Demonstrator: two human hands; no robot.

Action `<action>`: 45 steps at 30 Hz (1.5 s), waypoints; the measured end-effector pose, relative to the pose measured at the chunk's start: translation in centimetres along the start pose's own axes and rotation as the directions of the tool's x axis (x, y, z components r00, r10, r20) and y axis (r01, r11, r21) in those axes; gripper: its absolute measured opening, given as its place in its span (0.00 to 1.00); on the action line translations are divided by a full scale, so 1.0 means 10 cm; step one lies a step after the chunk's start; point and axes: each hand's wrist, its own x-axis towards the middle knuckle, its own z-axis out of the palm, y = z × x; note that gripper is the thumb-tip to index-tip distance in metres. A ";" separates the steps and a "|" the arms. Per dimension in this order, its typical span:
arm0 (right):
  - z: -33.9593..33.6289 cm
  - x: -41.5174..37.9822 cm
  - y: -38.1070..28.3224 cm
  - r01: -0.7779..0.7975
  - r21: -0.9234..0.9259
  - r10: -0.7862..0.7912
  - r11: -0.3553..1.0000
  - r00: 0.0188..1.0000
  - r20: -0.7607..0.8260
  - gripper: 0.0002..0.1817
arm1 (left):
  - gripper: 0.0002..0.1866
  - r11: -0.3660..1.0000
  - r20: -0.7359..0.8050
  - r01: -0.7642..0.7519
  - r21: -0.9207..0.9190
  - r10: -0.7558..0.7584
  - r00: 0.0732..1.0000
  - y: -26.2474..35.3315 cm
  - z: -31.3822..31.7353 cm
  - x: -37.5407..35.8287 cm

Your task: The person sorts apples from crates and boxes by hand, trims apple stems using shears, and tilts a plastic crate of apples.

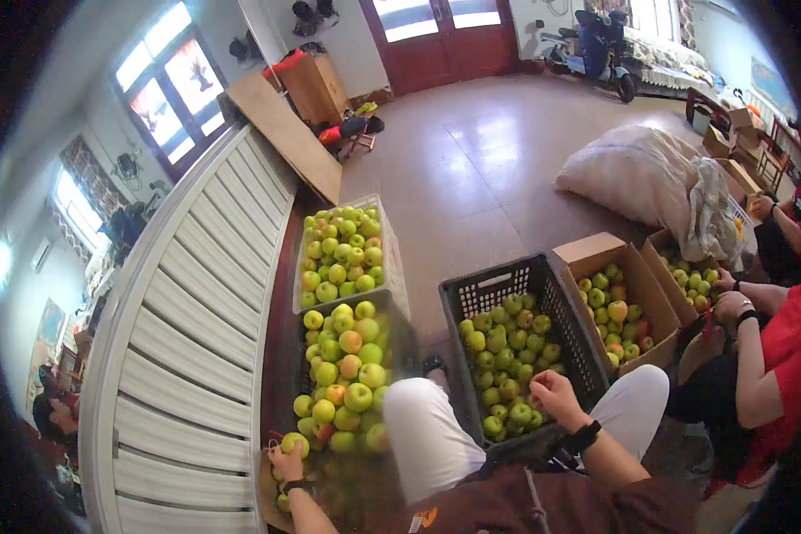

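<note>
At the lower left, my left hand (285, 463) is closed around a green apple (295, 444), beside a heap of apples in a dark crate (404, 334). More apples lie below that hand, partly hidden by it. My right hand (556, 398) hovers over the near right part of a black plastic crate (456, 298) of green apples (507, 356). Its fingers are curled together in a pinch, and whatever they hold, if anything, is too small to make out. A dark band circles the right wrist.
Behind the dark crate stands a white crate (392, 258) of apples. Two cardboard boxes (581, 252) with apples are at right, near a large white sack (632, 173). Another person's hands (734, 307) work there. A white slatted panel (187, 338) borders the left.
</note>
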 end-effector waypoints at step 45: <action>-2.45 1.17 -0.15 -0.109 0.263 0.250 0.959 0.765 -0.594 0.28 | 0.20 0.837 0.831 0.047 -0.545 0.532 0.162 4.59 1.77 -1.18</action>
